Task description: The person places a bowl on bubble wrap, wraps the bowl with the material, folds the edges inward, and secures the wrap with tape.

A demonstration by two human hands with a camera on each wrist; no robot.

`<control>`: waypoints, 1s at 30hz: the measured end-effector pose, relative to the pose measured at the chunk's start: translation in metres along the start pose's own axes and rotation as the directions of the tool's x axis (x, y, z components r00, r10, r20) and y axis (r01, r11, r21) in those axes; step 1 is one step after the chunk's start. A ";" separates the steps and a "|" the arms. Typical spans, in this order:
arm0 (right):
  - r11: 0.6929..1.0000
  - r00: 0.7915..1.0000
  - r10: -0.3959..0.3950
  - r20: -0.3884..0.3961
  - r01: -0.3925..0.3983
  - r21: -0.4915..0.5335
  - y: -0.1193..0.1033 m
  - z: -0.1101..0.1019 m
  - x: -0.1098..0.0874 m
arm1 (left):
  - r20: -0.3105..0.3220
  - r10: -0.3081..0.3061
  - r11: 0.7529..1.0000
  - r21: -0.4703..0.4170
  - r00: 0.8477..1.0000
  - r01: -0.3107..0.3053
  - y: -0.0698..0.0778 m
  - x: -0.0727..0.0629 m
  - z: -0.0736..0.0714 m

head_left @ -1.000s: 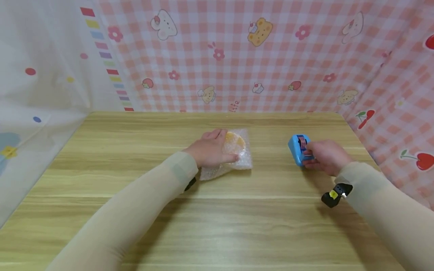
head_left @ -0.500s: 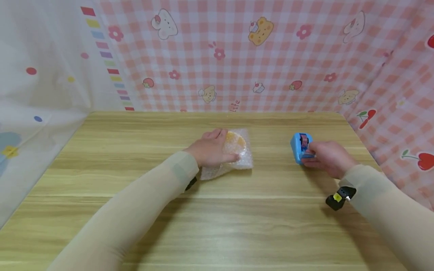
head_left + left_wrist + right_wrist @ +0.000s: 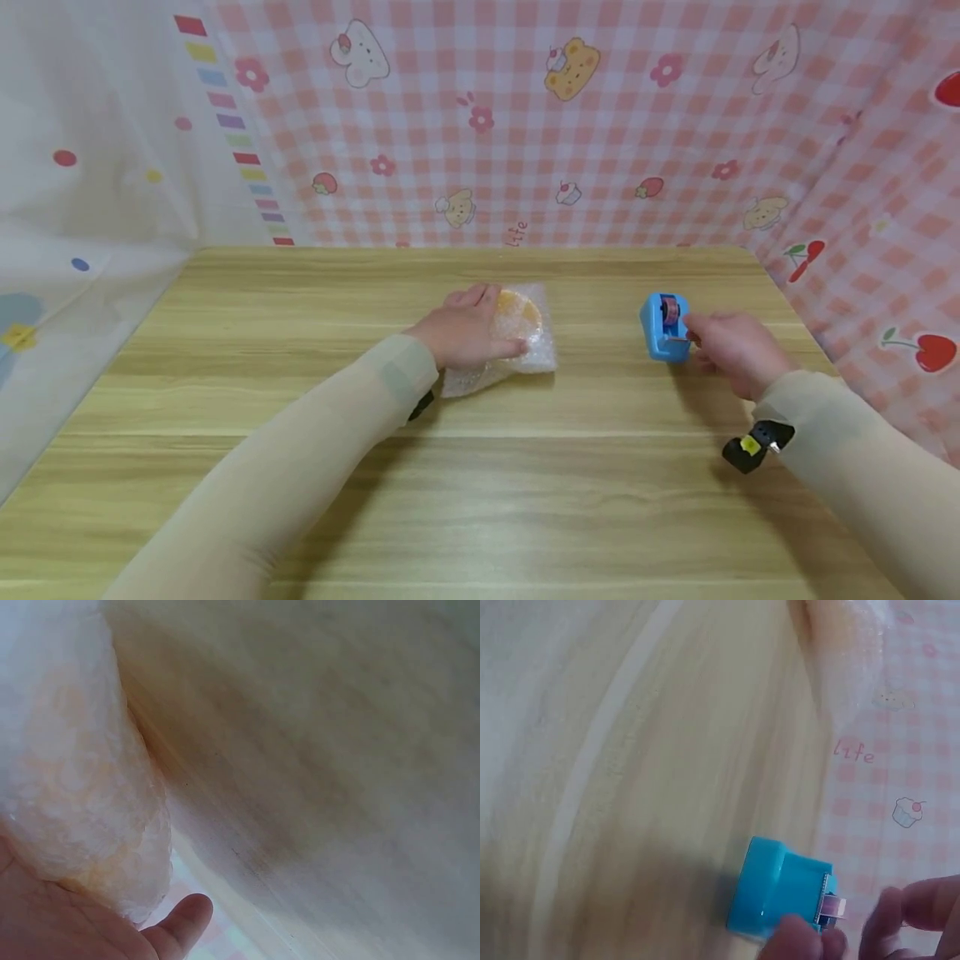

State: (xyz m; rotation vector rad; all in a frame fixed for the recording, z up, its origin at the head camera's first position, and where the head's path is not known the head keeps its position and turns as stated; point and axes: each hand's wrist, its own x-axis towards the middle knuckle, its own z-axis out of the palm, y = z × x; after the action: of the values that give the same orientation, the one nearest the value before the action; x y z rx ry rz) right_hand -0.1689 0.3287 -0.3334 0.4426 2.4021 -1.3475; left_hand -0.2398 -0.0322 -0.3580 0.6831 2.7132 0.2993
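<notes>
The left hand [image 3: 461,335] lies palm-down on the bubble-wrap packet [image 3: 536,329], its fingers stretched out over the wrap rather than curled round it, the thumb laid across its near side; a yellow-orange thing [image 3: 527,308] shows through the wrap just right of those fingers; the right hand [image 3: 738,348] has its fingers bent beside the blue tape dispenser [image 3: 667,349], which sits on the table [image 3: 480,508] just left of the fingertips; the tape end [image 3: 835,907] shows by the serrated edge [image 3: 824,891], between that edge and the bent fingers, but whether they pinch any tape I cannot tell; the main risk, as I judge it, is a sideways pull: the dispenser looks light and no palm is seen bearing down on it, so a stuck roll of tape [image 3: 671,311] could let it skid or tip towards the right fingers; a pull clear of the teeth might leave a ragged strip, and a slack one could fold and cling to itself or a fingertip; under the left fingers, easing the pressure could let the wrap spring loose, while pressing harder could flatten its bubbles or nudge the packet askew
</notes>
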 end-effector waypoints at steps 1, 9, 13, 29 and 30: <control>1.000 1.000 0.009 0.005 -0.009 0.009 0.000 0.000 0.000 | 0.001 -0.002 1.000 0.002 1.000 0.002 0.000 0.000 0.000; 0.993 0.996 0.047 0.072 -0.055 0.109 0.006 -0.001 0.001 | -0.004 -0.008 1.000 0.007 1.000 0.008 0.001 0.000 0.001; 0.991 0.996 0.054 0.066 -0.062 0.117 0.009 0.000 0.000 | -0.002 -0.014 1.000 0.005 1.000 0.014 0.001 0.000 0.001; 0.989 0.996 0.023 0.084 -0.034 0.141 0.010 0.001 0.003 | -0.002 -0.010 1.000 -0.006 1.000 0.010 0.002 -0.001 -0.001; 0.991 0.996 0.020 0.090 -0.032 0.132 0.010 0.000 0.004 | -0.001 -0.010 1.000 -0.010 1.000 0.010 0.002 -0.001 -0.001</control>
State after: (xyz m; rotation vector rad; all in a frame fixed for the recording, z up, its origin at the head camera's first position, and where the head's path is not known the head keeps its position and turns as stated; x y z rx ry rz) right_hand -0.1677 0.3345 -0.3428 0.4378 2.2364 -1.4898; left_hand -0.2384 -0.0315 -0.3564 0.6674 2.7140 0.3103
